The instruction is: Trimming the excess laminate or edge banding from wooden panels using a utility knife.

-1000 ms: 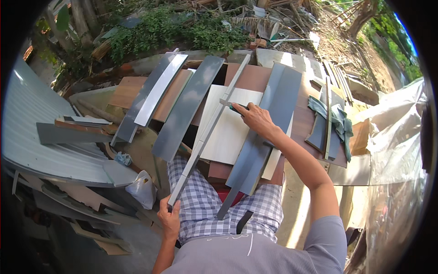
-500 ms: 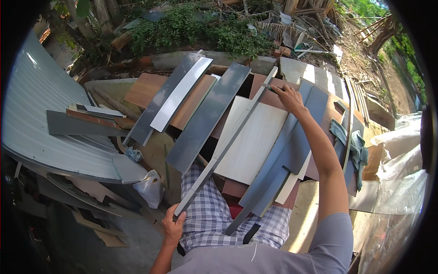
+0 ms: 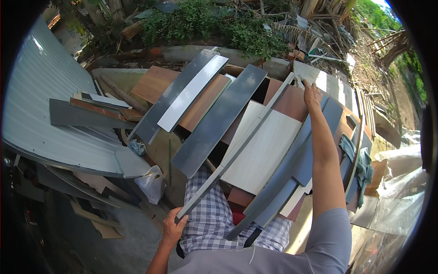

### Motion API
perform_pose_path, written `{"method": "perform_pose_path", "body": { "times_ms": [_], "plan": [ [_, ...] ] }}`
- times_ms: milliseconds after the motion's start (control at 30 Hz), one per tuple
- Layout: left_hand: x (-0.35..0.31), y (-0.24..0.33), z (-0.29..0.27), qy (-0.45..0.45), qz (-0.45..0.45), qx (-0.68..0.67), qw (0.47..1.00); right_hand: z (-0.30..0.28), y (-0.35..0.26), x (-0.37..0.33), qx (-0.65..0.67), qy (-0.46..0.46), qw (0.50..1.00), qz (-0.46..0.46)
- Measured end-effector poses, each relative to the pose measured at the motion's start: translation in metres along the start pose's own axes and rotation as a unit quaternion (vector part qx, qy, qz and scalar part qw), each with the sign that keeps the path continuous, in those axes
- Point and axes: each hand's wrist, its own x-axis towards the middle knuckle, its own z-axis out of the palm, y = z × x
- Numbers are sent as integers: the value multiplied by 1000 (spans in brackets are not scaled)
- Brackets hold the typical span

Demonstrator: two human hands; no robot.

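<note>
A long, narrow grey strip [image 3: 235,153] slants away from me across the boards, its near end low at the left. My left hand [image 3: 172,227] is closed round that near end, above my left thigh. Beyond the far end of the strip, just to its right, is my right hand [image 3: 312,96] on an outstretched arm. Its fingers are pinched at a small, thin piece too small to name, apart from the strip's edge. Under the strip lies a pale wood-grain board [image 3: 260,146], with a dark grey board [image 3: 221,121] to its left.
Blue-grey boards [image 3: 292,164] rest at the right, near a teal cloth [image 3: 363,166]. A white panel [image 3: 194,93] and brown boards lie at the left. Corrugated sheeting [image 3: 50,109] and a white plastic bag [image 3: 151,185] stand further left; clear plastic sheeting [image 3: 397,182] hangs at the right.
My right hand has moved away to the right, off the strip's far part to beyond its end. The left hand keeps its hold. The whole view has shifted slightly.
</note>
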Motion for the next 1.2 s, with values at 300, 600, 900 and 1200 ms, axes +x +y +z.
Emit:
{"method": "perform_pose_path", "body": {
  "times_ms": [300,600,900,1200],
  "plan": [
    [26,11,-11,-157,-111,-189,963,-47,5,-98,180,38,978,-102],
    [13,5,17,-165,-195,-275,927,-106,-42,-273,304,29,919,-249],
    [23,19,47,-193,-13,-70,979,-121,-66,-415,369,-112,828,-406],
    [16,44,42,-154,9,-231,961,-131,-77,-470,428,-118,787,-428]
  ]
}}
